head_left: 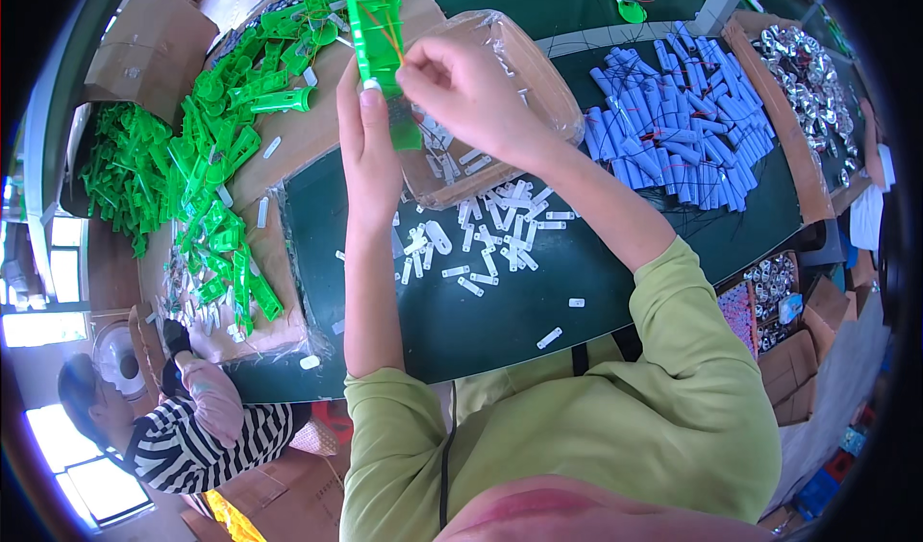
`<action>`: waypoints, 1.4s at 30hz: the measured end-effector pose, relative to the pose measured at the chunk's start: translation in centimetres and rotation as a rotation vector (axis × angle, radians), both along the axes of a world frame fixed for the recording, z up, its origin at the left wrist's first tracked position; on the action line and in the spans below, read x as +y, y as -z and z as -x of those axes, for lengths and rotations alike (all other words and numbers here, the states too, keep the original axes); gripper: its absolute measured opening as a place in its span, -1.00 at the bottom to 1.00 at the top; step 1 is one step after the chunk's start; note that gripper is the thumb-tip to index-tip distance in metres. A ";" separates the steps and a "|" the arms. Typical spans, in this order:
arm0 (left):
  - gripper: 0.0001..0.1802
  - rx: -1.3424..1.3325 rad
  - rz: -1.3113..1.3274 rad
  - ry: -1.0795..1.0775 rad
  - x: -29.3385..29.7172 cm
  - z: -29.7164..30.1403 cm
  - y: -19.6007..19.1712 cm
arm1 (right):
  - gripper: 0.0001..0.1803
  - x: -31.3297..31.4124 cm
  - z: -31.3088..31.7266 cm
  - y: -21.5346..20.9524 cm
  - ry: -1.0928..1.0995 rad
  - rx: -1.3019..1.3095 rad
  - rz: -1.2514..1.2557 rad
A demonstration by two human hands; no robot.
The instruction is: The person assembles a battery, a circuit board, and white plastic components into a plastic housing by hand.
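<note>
Left hand (370, 148) fingers grip green plastic housing (377, 33); right hand (460, 86) fingers pinch thin wire (387, 40). Best hold housing steady above tabletop (500, 321) far edge.

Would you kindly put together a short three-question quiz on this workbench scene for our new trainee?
1. True or false: the left hand holds a green plastic housing.
2. What colour are the tubes heaped at the table's right end? A) blue B) red C) yellow
3. Fill in: the right hand pinches thin ____ leading to the housing.

Key:
1. True; the housing stands upright in that hand, above the clear plastic tray.
2. A; the blue tubes lie right of the tray, while small white strips scatter over the dark green table.
3. Wires, reddish in colour.
</note>
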State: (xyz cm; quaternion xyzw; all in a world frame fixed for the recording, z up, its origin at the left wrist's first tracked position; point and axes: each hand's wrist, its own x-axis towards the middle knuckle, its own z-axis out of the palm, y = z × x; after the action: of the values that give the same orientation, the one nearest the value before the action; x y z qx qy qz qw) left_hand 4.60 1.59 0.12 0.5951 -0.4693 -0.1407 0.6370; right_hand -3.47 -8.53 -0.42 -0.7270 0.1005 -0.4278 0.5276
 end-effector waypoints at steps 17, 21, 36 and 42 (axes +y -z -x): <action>-0.60 0.550 0.024 0.113 0.3 -0.3 0.0 | -0.84 2.7 -0.5 0.9 0.405 0.034 0.647; -0.69 0.633 0.041 0.112 0.1 -0.9 0.4 | -0.85 2.8 -1.0 1.4 0.464 -0.010 0.735; -0.70 0.675 -0.026 0.096 0.3 -1.2 0.9 | -0.84 3.3 -0.8 1.6 0.485 0.014 0.780; -0.64 0.604 0.025 0.143 0.3 -1.6 0.3 | -0.87 3.4 -0.2 0.3 0.414 0.051 0.752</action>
State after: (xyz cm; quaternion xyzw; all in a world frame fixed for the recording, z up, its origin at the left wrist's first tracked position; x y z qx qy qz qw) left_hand 6.19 1.84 -0.15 0.4842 -0.3012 -0.3497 0.7433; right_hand -3.25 -5.12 -0.70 -0.8435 0.0945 -0.5134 0.1262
